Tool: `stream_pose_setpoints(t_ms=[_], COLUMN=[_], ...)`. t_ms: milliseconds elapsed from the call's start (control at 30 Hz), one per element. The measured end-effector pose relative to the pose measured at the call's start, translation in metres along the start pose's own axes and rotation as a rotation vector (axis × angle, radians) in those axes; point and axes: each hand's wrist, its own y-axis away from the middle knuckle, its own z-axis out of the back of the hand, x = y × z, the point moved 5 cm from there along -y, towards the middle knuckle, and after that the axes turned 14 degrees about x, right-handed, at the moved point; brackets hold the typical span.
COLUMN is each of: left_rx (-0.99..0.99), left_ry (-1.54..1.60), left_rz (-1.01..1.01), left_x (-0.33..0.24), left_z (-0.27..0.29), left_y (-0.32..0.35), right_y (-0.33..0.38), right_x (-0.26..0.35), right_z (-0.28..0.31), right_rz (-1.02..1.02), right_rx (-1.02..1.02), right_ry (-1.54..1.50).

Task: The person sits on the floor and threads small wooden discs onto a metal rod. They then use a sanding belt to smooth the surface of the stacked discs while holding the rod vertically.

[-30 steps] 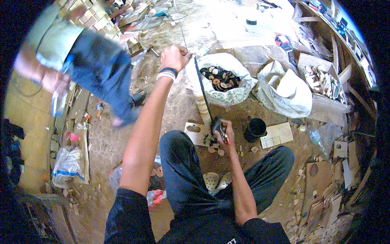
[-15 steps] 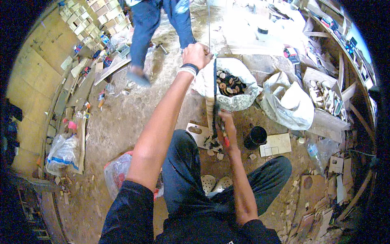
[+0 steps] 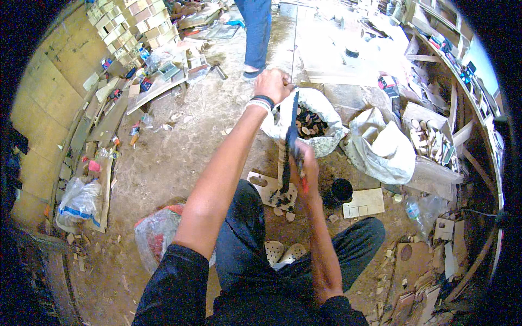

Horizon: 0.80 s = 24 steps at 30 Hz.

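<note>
Slid the right hand point(image 3: 306, 163) and red-handled tool point(image 3: 298, 156) higher up the pale stack point(image 3: 281, 157), well off its bottom end. Also lost most of that passer-by point(image 3: 258, 32), down to a trouser leg point(image 3: 258, 51) and shoe point(image 3: 251, 74) near the top edge.

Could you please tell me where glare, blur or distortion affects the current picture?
Head view: glare washes out the bright ground toward the top; head view: the right hand is blurred, the left hand sharper; head view: the shelf at right looks bowed, and the corners are black.

Blk tee point(image 3: 173, 282), dk trsrs point(image 3: 242, 231), wristbands point(image 3: 262, 102)
</note>
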Motion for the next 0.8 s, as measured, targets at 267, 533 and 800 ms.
stream_pose_setpoints(t_ms=[267,533,800], left_rx=[0.006,-0.039,-0.019], left_ry=[0.073,0.033,0.106], left_rz=[-0.02,-0.027,-0.059], left_x=[-0.013,-0.012,-0.021], left_z=[-0.007,-0.004,0.0], left_y=[0.0,0.004,0.006], right_y=[-0.005,0.109,-0.059], right_x=[0.002,-0.052,0.042], right_z=[0.017,-0.04,0.068], right_rz=[-0.019,-0.48,-0.042], right_rx=[-0.006,0.176,-0.191], right_ry=[-0.109,-0.536,-0.349])
